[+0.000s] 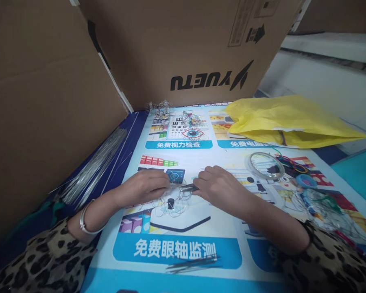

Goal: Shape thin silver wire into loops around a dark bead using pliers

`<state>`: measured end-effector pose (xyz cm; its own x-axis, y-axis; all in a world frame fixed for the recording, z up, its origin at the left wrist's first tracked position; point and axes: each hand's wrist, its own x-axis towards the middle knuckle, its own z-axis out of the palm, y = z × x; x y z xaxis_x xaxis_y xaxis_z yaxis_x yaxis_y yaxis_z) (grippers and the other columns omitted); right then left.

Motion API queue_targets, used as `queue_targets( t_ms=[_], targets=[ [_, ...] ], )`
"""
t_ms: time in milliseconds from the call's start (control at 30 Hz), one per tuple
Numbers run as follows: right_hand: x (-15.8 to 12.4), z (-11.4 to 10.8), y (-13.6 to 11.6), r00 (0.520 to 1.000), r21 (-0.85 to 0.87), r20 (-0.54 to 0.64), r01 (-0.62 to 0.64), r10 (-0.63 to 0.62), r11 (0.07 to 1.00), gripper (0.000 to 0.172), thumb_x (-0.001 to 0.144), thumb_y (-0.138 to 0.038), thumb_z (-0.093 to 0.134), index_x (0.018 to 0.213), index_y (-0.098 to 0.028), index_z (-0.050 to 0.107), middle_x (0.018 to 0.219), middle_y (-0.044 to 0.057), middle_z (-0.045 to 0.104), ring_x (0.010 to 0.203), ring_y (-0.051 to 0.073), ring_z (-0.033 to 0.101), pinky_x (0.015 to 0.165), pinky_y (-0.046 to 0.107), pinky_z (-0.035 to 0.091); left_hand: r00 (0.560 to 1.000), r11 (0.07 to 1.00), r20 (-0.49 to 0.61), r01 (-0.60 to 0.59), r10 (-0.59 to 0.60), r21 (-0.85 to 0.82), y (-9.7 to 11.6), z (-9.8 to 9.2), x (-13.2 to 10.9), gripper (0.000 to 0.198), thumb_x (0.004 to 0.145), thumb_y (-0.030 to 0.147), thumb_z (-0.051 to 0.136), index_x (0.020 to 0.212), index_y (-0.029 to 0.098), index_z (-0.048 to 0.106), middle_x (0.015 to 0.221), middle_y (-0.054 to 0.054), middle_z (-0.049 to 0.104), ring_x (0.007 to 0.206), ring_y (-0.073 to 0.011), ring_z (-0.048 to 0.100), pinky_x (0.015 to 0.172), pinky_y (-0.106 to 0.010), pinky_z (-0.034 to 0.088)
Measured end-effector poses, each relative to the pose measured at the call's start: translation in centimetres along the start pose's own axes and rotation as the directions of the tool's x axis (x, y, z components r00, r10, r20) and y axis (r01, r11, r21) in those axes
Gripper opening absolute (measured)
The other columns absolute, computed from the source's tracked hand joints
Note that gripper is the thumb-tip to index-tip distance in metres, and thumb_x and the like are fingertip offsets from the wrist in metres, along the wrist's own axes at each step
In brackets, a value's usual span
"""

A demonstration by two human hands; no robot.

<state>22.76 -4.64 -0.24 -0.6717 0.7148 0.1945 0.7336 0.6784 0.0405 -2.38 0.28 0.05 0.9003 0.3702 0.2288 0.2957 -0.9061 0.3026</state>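
Observation:
My left hand (144, 186) rests on the printed poster (177, 252), its fingers pinched on a thin wire piece (171, 201) made of loops. My right hand (218, 188) is closed round small dark pliers (189, 187), whose tips point left towards the left hand's fingertips. The two hands nearly meet over the wire loops. A silver bangle (87, 221) sits on my left wrist. Both arms wear leopard-print sleeves.
A bundle of straight silver wires (94, 171) lies at the left. Cardboard walls (49, 101) stand at the left and back. A yellow plastic bag (286, 122), a tape roll (265, 165), coloured wires (293, 167) and finished wire pieces (323, 203) lie at the right. More wire pieces (173, 114) sit at the back. Dark short wires (195, 262) lie near me.

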Motion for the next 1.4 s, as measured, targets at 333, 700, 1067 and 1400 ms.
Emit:
queue_targets(
  t_ms=[333,700,1067,1400],
  targets=[
    [-0.1,0.1,0.0,1.000,0.005,-0.014,-0.004,0.004,1.000,0.025,0.087,-0.038,0.047,0.078,-0.017,0.057,0.076,0.005,0.058,0.078,0.018,0.047,0.066,0.031,0.027,1.000,0.987,-0.009,0.023,-0.022,0.156,0.5,0.1,0.2,0.017,0.085,0.018,0.040,0.078,0.016,0.056,0.073,-0.003,0.056,0.066,-0.0118,0.052,0.058,-0.023,0.040],
    [-0.1,0.0,0.0,1.000,0.024,0.007,-0.015,0.015,1.000,0.023,0.087,-0.037,0.047,0.079,-0.018,0.057,0.079,0.005,0.059,0.079,0.018,0.048,0.068,0.031,0.028,0.990,0.981,-0.036,0.142,-0.138,0.135,1.1,0.3,0.2,0.016,0.083,0.014,0.043,0.080,0.016,0.059,0.073,-0.003,0.056,0.065,-0.0116,0.051,0.057,-0.022,0.038],
    [0.0,-0.2,-0.2,1.000,-0.010,0.021,-0.014,0.015,1.000,0.021,0.087,-0.037,0.048,0.078,-0.019,0.056,0.078,0.004,0.059,0.078,0.019,0.049,0.068,0.031,0.028,0.993,0.990,-0.003,0.118,-0.119,-0.074,0.5,-0.5,0.2,0.016,0.085,0.015,0.044,0.081,0.015,0.059,0.075,-0.003,0.057,0.070,-0.0111,0.053,0.063,-0.022,0.042],
    [0.0,-0.1,-0.2,1.000,-0.028,0.010,-0.011,0.011,1.000,0.022,0.086,-0.038,0.048,0.078,-0.019,0.055,0.077,0.004,0.059,0.078,0.019,0.049,0.067,0.031,0.028,0.992,0.972,0.008,0.125,-0.126,-0.199,-0.3,-0.8,0.0,0.013,0.085,0.016,0.049,0.084,0.014,0.062,0.077,-0.003,0.061,0.070,-0.0101,0.055,0.065,-0.020,0.043]
  ],
)
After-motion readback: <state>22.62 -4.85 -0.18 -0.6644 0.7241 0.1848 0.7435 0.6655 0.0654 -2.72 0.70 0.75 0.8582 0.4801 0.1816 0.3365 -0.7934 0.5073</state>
